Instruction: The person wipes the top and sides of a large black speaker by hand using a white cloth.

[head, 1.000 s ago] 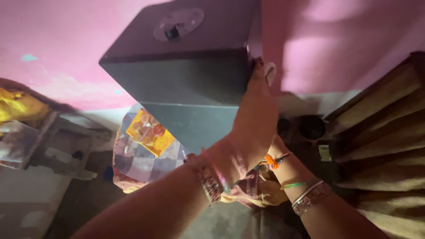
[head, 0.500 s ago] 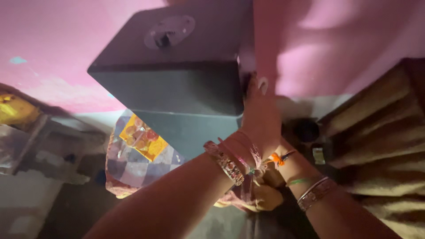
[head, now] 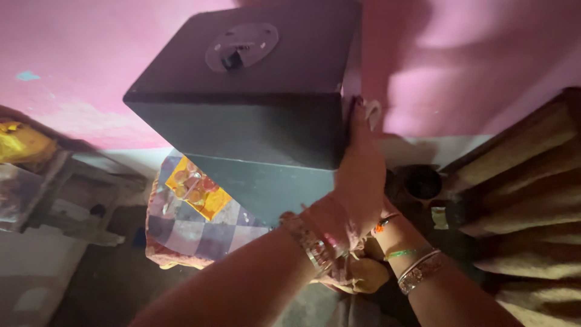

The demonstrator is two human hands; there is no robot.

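Observation:
A dark grey box (head: pixel 242 121) with a round metal plate (head: pixel 241 46) on its top stands on a checked cloth (head: pixel 187 224) against the pink wall. My left hand (head: pixel 360 169) reaches across and lies flat on the box's right side, pressing a bit of pale cloth (head: pixel 371 112) under its fingertips. My right hand (head: pixel 365 275) sits lower, partly hidden under my left wrist. It is curled into a fist at the edge of the checked cloth. Both wrists wear bangles and threads.
A pink wall (head: pixel 472 66) rises behind the box. Brown striped fabric (head: pixel 532 194) fills the right side. A dark round pot (head: pixel 422 180) stands by the box's right foot. Grey blocks and a yellow object (head: pixel 18 139) lie at the left.
My left hand slid down the box's right side half a second ago and has moved back up toward the top edge. My right hand stays low by the cloth.

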